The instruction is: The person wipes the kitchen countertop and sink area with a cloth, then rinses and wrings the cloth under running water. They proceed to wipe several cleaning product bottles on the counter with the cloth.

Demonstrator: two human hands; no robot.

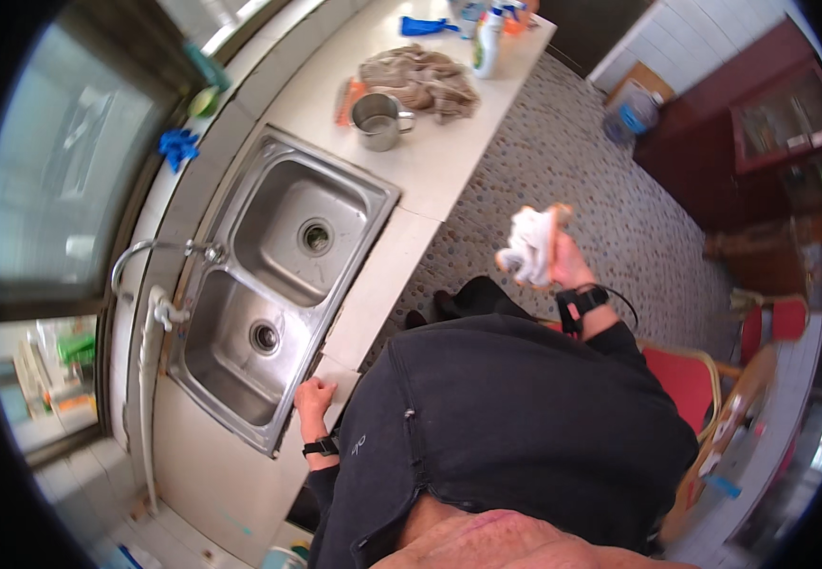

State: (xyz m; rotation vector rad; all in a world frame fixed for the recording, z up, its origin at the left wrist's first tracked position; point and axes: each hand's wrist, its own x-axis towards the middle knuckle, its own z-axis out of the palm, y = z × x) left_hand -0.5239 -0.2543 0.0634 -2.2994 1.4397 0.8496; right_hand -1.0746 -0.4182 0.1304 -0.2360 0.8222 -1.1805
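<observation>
My right hand (569,262) holds a bunched white cloth (530,245) with orange edging, out over the floor to the right of the counter. At the front edge of the steel double-bowl sink (288,299), my left hand (315,398) rests on the counter (364,313) with its fingers curled in. Nothing shows in that hand. Both sink bowls hold no dishes, and a drain is visible in each. A curved faucet (158,245) stands on the window side of the sink.
Beyond the sink stand a steel mug (376,122), a crumpled brown striped cloth (421,82) and a white spray bottle (487,46). Blue gloves (179,146) lie on the sill. A red chair (681,380) is at my right; a large water jug (631,115) sits on the floor.
</observation>
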